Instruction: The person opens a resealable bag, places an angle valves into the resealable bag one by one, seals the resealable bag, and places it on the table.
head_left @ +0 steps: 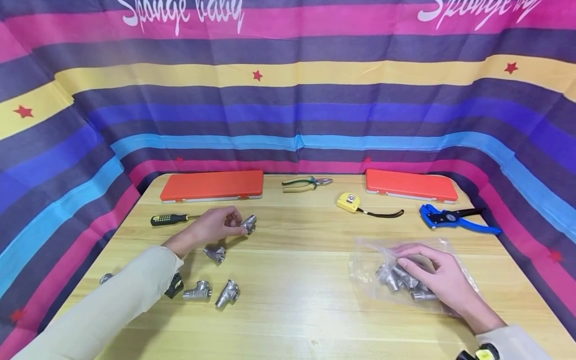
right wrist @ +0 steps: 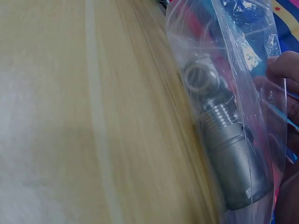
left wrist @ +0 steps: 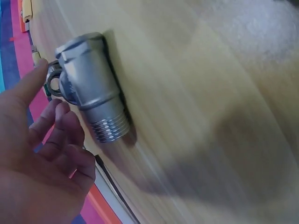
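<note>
My left hand (head_left: 215, 225) pinches a metal pipe tee fitting (head_left: 249, 224) by thumb and fingers, close to the tabletop. Just below that hand lies another tee fitting (head_left: 216, 254). Two more, a left tee (head_left: 198, 291) and a right tee (head_left: 228, 294), lie nearer the front. In the left wrist view, a threaded tee (left wrist: 91, 84) shows large beside the fingers. My right hand (head_left: 434, 272) grips the edge of a clear plastic bag (head_left: 364, 267) resting on the table. Inside are several metal fittings (right wrist: 233, 163), partly hidden by the hand.
A screwdriver (head_left: 170, 219) lies behind the left hand. Farther back are two red cases, left (head_left: 213, 184) and right (head_left: 411, 185), pliers (head_left: 310, 184) and a tape measure (head_left: 348, 202). A blue wire stripper (head_left: 459, 219) sits right. One metal piece (head_left: 106, 278) is partly behind the left sleeve.
</note>
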Demonstrator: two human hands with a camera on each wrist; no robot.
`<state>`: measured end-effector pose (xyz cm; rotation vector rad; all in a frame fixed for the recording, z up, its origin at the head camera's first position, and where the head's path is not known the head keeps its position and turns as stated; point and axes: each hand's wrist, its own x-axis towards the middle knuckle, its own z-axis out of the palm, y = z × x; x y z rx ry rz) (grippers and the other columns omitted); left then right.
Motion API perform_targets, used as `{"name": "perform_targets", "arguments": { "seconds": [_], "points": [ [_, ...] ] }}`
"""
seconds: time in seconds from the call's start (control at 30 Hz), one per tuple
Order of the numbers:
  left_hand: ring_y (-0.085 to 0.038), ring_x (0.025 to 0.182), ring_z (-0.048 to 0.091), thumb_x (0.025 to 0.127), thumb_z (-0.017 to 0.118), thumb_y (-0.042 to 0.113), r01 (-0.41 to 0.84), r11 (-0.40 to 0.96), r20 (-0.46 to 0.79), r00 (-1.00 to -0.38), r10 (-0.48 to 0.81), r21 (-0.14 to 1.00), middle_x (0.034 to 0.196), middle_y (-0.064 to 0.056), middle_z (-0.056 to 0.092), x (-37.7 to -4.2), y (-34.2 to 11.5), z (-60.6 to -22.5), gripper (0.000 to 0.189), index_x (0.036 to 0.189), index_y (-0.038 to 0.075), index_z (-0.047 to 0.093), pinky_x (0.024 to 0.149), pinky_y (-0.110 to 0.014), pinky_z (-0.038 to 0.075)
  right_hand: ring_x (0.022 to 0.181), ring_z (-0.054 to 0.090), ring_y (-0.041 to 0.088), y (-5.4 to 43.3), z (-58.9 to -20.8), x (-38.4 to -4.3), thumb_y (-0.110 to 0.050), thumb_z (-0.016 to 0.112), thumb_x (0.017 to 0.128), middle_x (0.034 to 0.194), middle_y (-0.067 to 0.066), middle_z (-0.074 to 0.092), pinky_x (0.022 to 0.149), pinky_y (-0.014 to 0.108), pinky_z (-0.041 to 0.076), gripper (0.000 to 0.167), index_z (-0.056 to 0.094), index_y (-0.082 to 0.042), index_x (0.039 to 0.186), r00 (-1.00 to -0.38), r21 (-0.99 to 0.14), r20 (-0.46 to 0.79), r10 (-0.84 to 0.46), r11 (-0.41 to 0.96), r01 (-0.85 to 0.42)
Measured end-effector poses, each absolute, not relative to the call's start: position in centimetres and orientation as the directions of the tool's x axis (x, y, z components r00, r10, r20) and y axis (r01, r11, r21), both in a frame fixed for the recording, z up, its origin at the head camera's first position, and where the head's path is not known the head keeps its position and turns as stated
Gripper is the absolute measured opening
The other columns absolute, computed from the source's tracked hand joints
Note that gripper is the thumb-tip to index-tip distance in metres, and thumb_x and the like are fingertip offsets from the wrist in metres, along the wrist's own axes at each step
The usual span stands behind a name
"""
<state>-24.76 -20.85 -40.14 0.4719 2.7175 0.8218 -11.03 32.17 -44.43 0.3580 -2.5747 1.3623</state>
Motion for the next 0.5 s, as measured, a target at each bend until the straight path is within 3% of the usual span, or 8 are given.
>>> {"name": "perform_targets", "arguments": {
  "seconds": [0.13, 0.3, 0.5],
  "points": [
    [-0.017, 0.090, 0.065, 0.103, 0.078, 0.029, 0.256, 0.778, -0.148, -0.902, 0.406, 0.574, 0.104, -0.001, 0.074, -24.93, -21.01, -40.26, 0.021, 0.117, 0.013, 0.072, 0.083, -0.039, 0.056, 0.120, 0.068, -0.004, 32.23, -44.48, -11.04, -0.007, 0.077, 0.102, 0.124, 0.003, 0.080, 0.104, 0.006, 0.046, 0.016, 0.082, -0.018, 0.113, -0.950, -0.783, 0.291, -0.115, 0.541, -0.306],
    [-0.017, 0.105, 0.071, 0.104, 0.076, 0.025, 0.294, 0.771, -0.135, -0.889, 0.438, 0.566, 0.112, 0.000, 0.078, -25.19, -21.11, -40.33, 0.022, 0.122, 0.014, 0.074, 0.102, -0.049, 0.057, 0.120, 0.068, -0.004, 32.36, -44.53, -11.03, -0.008, 0.077, 0.102, 0.124, 0.002, 0.080, 0.105, 0.006, 0.045, 0.016, 0.082, -0.017, 0.114, -0.951, -0.789, 0.289, -0.113, 0.534, -0.304],
    [-0.015, 0.097, 0.069, 0.105, 0.075, 0.026, 0.292, 0.766, -0.141, -0.886, 0.443, 0.573, 0.109, 0.000, 0.078, -25.43, -21.15, -40.50, 0.021, 0.121, 0.014, 0.074, 0.089, -0.038, 0.058, 0.121, 0.068, -0.004, 32.52, -44.57, -11.01, -0.006, 0.077, 0.102, 0.124, 0.001, 0.080, 0.106, 0.007, 0.045, 0.017, 0.082, -0.017, 0.113, -0.947, -0.786, 0.299, -0.116, 0.533, -0.314]
  ]
}}
